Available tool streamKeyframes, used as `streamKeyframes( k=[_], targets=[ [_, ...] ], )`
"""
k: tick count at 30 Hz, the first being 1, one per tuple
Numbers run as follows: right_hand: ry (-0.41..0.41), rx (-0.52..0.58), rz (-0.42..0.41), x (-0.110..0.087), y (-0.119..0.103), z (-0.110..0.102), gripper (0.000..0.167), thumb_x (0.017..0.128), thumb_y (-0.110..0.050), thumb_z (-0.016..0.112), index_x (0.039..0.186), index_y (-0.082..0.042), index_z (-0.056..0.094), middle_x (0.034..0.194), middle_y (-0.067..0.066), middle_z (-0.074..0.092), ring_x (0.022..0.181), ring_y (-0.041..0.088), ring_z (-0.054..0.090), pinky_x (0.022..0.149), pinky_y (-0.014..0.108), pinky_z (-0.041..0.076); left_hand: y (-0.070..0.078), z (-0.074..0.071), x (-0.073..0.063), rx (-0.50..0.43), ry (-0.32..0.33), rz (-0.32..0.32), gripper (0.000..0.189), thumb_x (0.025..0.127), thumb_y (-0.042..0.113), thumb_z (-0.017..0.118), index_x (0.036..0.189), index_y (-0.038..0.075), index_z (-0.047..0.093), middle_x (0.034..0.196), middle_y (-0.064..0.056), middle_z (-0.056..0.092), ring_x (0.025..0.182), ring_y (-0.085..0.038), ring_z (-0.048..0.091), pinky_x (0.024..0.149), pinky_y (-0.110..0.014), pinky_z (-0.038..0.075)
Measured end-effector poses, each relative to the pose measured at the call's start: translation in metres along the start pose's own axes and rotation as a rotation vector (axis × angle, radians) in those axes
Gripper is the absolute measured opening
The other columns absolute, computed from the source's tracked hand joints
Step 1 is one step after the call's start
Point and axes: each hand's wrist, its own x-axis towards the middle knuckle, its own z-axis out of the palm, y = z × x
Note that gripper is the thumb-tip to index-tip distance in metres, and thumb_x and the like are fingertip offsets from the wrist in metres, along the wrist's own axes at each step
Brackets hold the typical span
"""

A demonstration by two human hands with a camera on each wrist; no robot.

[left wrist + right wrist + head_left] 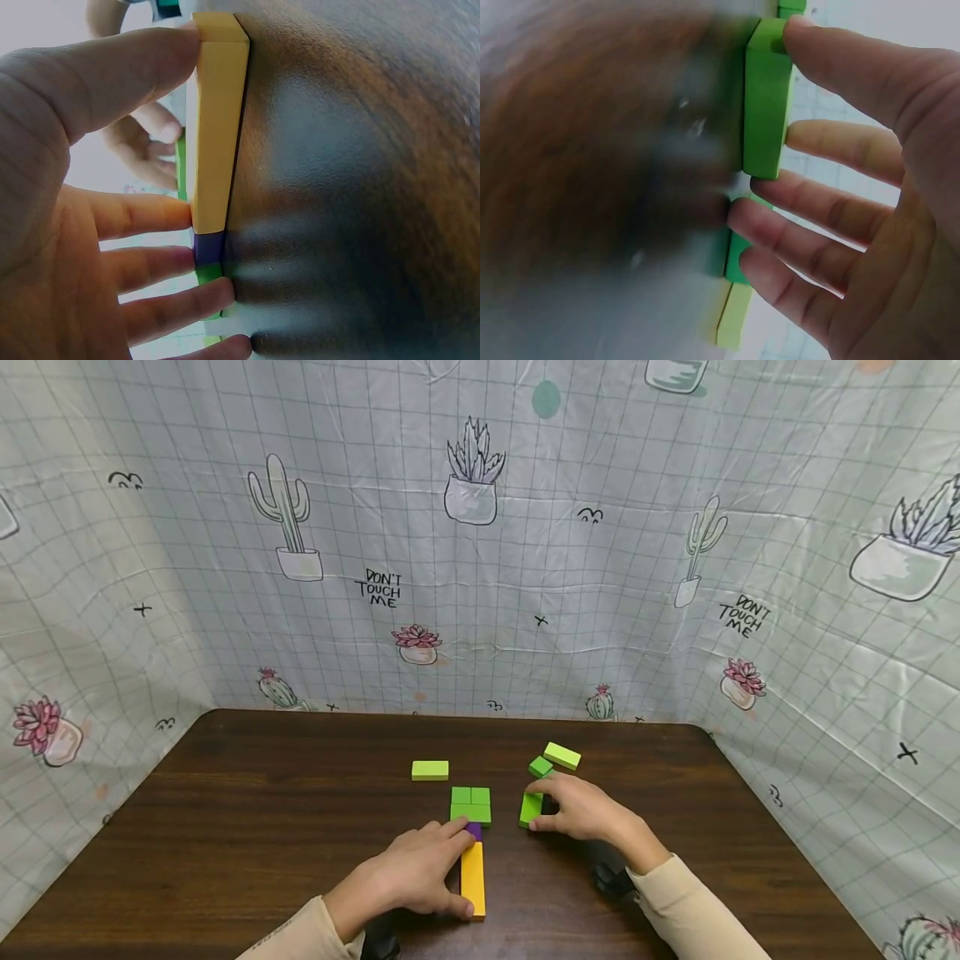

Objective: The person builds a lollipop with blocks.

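In the head view, my left hand (423,868) spans a long yellow block (473,881), thumb at its near end and fingertips at its far end beside a small purple block (474,832). The left wrist view shows the index fingertip where yellow meets purple. Beyond the purple one, several green blocks (470,805) sit tight together in a square. With thumb and fingers, my right hand (588,810) pinches a green block (767,101) by its two ends, to the right of that square. Past its fingertips lies a small green block (540,767).
A lime block (431,770) lies behind and left of the green square. Another lime block (562,756) lies at the back right, near the small green one. All rest on a dark wooden table (300,793), and a cactus-print cloth (487,568) hangs around its far sides.
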Motion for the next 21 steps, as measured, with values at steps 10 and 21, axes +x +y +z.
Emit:
streamKeyframes(
  k=[10,21],
  targets=[
    [-0.024,0.064,-0.05,0.025,-0.005,0.002,0.047,0.083,-0.031,0.075,0.123,-0.01,0.063,0.118,0.002,0.061,0.105,0.018,0.056,0.09,0.04,0.046,0.0,0.0,0.0,-0.002,-0.006,0.0,0.082,0.07,0.062,0.074,0.135,0.016,0.051,0.147,-0.007,0.041,0.121,-0.025,0.048,0.093,-0.046,0.046],
    [-0.027,0.088,-0.043,0.043,-0.011,0.004,0.047,0.083,-0.026,0.075,0.124,-0.007,0.062,0.122,0.007,0.06,0.11,0.021,0.056,0.095,0.04,0.044,-0.001,-0.002,0.0,-0.012,-0.02,0.001,0.083,0.071,0.063,0.073,0.136,0.017,0.05,0.147,-0.006,0.04,0.122,-0.025,0.048,0.093,-0.047,0.045]
  ],
)
